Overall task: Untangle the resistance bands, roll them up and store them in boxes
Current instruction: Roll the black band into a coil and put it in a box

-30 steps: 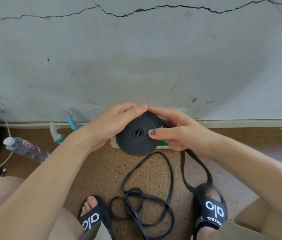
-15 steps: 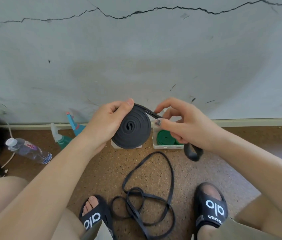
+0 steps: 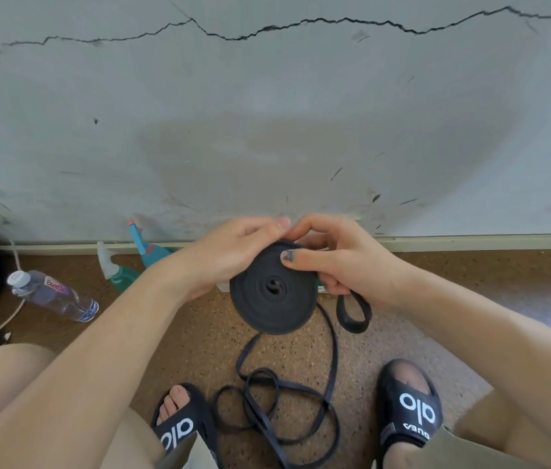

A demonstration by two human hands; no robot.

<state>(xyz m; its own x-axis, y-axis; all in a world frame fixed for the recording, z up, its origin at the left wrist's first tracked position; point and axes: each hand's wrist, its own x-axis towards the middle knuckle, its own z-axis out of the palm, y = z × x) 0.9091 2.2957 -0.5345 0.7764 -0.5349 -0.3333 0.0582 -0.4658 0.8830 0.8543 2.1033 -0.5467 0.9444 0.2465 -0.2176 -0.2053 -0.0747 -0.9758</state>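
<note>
The rolled black band (image 3: 274, 289) sits upright between both hands, its flat spiral face turned toward the camera and its winding axis pointing roughly at the viewer. The left hand (image 3: 230, 255) cups the coil from its left and far side, fingers curled over the top rim. The right hand (image 3: 338, 262) closes on the coil's upper right edge, thumb laid across the face and fingers behind, so both grips are narrow and holding the band. The unwound tail (image 3: 353, 313) hangs as a short loop just below the right hand, to the right of the coil; judging by this, the right hand is nearer the tail and would feed the last turn over the rim.

A second black band (image 3: 284, 401) lies tangled on the floor (image 3: 199, 326) between the two sandals, apart from the coil. A white box (image 3: 223, 286) is mostly hidden behind the coil; its contents cannot be told.

Readable writing: each sandal (image 3: 409, 411) bears large white "olo"-like letters, with smaller mirrored letters beneath. The water bottle (image 3: 50, 296) has a pink label, too blurred to read. Two spray bottles (image 3: 121, 272) stand by the wall.
</note>
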